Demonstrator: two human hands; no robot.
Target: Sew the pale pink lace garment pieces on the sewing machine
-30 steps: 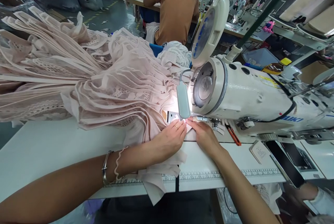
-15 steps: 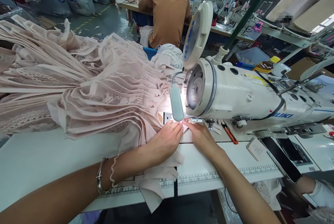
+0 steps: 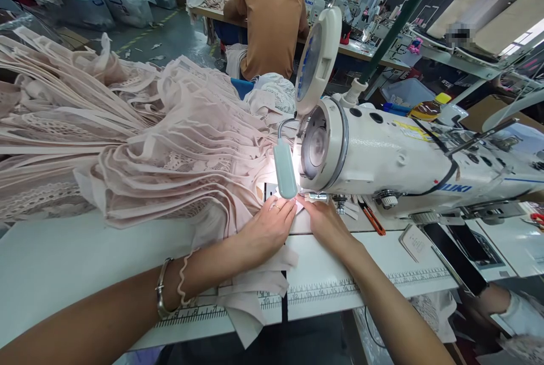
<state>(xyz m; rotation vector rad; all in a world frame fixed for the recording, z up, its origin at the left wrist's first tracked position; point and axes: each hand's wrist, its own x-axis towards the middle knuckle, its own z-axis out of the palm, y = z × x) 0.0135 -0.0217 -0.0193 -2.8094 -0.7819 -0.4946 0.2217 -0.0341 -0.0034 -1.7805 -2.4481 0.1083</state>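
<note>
My left hand (image 3: 268,230) lies flat with fingers stretched forward, pressing pale pink fabric (image 3: 244,209) beside the needle area of a white sewing machine (image 3: 378,152). Close by on the right, my right hand (image 3: 326,223) pinches a small edge of the lit fabric, its fingertips nearly meeting those of the left. A pale green guard (image 3: 285,169) hangs over the sewing spot and hides the needle. Layered lace-trimmed garments (image 3: 182,138) are heaped left of the machine, with loose ends under my left forearm.
An orange-handled cutter (image 3: 373,217), a notepad (image 3: 414,242) and a phone (image 3: 454,257) lie to the right. A ruler tape (image 3: 323,294) runs along the table's front edge. A magnifier lamp (image 3: 318,62) stands above the machine head. Ahead sits a person in a brown shirt (image 3: 271,22).
The whole view has shifted very slightly to the left. Both hands stay at the same spot by the needle area, with hardly any visible movement of the fabric.
</note>
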